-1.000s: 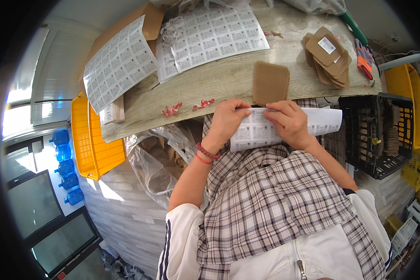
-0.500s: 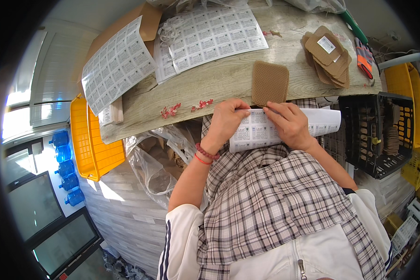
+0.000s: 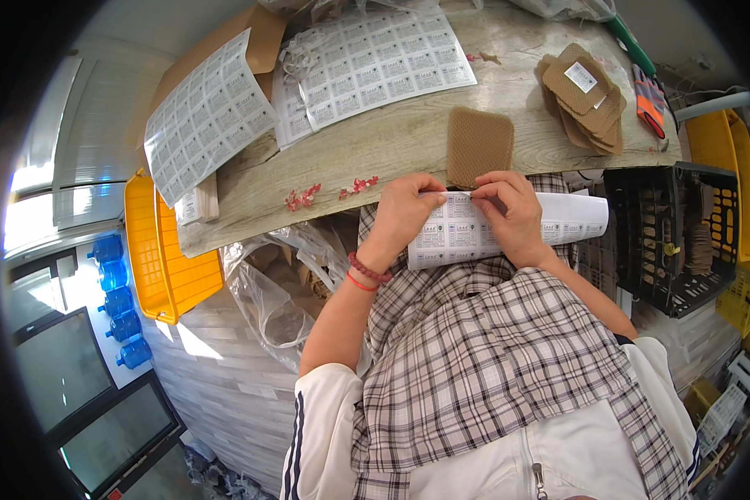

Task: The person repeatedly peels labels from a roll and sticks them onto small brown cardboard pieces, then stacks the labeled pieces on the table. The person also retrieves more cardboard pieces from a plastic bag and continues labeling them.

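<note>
Both hands pinching label sheet (image 3: pixel 508 231): left hand (image 3: pixel 404 208) steadies, right hand (image 3: pixel 512 208) seems peeling sticker; brown pad (image 3: pixel 478 147) waits just beyond, likely next target.

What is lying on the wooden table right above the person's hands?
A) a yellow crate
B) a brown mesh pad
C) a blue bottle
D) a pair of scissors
B: a single brown mesh pad lies flat on the table just above the left hand and right hand, which both pinch the top edge of a sheet of labels over the lap.
</note>
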Demonstrator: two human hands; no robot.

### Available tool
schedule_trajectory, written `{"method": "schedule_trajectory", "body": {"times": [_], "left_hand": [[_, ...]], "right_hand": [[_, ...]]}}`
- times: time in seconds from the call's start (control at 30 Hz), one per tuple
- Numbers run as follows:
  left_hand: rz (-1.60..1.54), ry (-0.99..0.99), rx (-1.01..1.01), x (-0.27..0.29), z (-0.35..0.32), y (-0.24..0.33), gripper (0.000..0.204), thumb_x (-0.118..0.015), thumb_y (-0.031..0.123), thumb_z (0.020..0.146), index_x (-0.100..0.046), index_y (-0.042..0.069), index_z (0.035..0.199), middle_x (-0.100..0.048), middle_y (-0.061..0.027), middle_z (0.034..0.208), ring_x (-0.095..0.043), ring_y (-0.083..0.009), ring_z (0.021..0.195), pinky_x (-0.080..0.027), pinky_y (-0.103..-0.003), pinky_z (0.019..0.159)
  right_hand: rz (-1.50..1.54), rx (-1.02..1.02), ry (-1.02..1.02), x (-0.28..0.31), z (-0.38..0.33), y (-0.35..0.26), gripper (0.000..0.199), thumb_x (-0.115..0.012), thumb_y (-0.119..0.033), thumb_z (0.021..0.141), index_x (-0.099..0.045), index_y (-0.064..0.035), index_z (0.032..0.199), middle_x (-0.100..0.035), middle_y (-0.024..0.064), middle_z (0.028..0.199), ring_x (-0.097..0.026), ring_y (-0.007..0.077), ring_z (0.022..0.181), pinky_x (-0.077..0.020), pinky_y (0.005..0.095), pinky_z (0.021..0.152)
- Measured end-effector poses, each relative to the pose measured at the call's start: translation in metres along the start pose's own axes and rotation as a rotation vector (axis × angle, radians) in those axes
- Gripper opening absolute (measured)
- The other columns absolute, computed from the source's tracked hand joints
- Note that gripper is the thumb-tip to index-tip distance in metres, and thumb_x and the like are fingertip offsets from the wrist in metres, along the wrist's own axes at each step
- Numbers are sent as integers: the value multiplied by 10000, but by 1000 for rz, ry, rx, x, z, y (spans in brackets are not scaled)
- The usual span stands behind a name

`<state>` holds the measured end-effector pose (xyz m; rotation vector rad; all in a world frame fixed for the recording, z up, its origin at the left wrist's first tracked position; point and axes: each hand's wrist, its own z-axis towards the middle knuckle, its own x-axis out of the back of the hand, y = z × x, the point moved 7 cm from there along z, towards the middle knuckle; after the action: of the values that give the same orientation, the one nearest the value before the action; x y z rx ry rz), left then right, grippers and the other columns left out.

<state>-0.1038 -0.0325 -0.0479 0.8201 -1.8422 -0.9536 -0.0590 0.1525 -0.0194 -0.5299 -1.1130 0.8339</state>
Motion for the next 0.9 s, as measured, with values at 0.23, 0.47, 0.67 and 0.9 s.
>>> {"method": "schedule_trajectory", "body": {"times": [0.23, 0.47, 0.67, 0.9], "left_hand": [[-121, -129, 64, -2, 12, -3, 181, -730, 90, 881, -759, -21, 1021, -747, -45, 857, -645, -83, 772, -517, -259, 698], [327, 91, -310, -7, 1, 37, 65, -665, 37, 873, -656, 5, 929, -693, -145, 1044, -649, -335, 976, -519, -403, 845], [354, 192, -687, -24, 5, 49, 77, -652, -1, 867, -627, 14, 939, -675, -179, 1194, -616, -376, 1191, -504, -447, 970], [419, 203, -695, -33, 10, 41, 97, -631, -9, 856, -621, 1, 952, -671, -188, 1225, -599, -381, 1246, -496, -449, 1024]], "right_hand": [[204, 1, 61, 7, -15, 9, 114, -747, 13, 842, -680, -61, 899, -652, 72, 1067, -602, 229, 942, -489, 322, 849], [651, -569, 53, 8, 11, 62, 60, -644, -68, 996, -648, -20, 1032, -633, -3, 975, -556, 69, 869, -482, 227, 798], [348, -464, 35, 0, 54, 85, 43, -621, -67, 1006, -639, -32, 1024, -640, -8, 868, -555, 65, 788, -468, 233, 699], [84, -421, 3, -3, 61, 81, 77, -634, -67, 976, -642, -3, 1018, -681, 76, 867, -617, 154, 804, -506, 301, 762]]}}
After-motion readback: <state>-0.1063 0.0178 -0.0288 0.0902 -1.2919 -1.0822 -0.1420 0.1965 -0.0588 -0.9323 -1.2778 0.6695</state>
